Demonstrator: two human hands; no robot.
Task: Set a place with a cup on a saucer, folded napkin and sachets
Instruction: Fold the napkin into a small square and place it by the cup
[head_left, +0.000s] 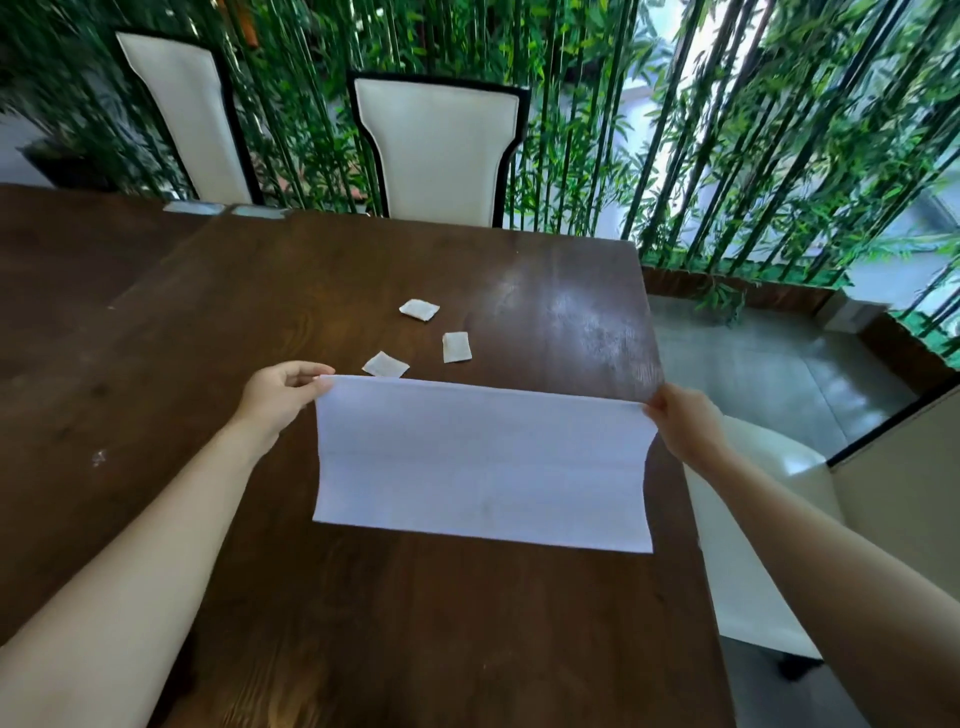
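My left grip (278, 397) is clamped on the upper left corner of the white napkin (483, 462), thumb and fingers pinching the edge. My right grip (685, 423) pinches the upper right corner in the same way. The napkin is stretched wide between them in the middle of the frame, its top edge lifted off the dark wooden bench (260, 291). A crease runs across its width, and its side edges bow inward. Its lower edge lies toward me; I cannot tell if it touches the wood.

Just above the napkin's top edge, 3 small pale sachets lie flat on the bench, apart from each other. 1 (385, 364) is close to my left fingertips, 1 (456, 347) is to its right, and 1 (419, 309) is higher in the frame.

At the top, 2 white chairs with dark frames (439, 150) (195, 114) stand at the far side, green bamboo (727, 130) behind them. Another white chair (753, 545) shows at the right, under my right forearm.
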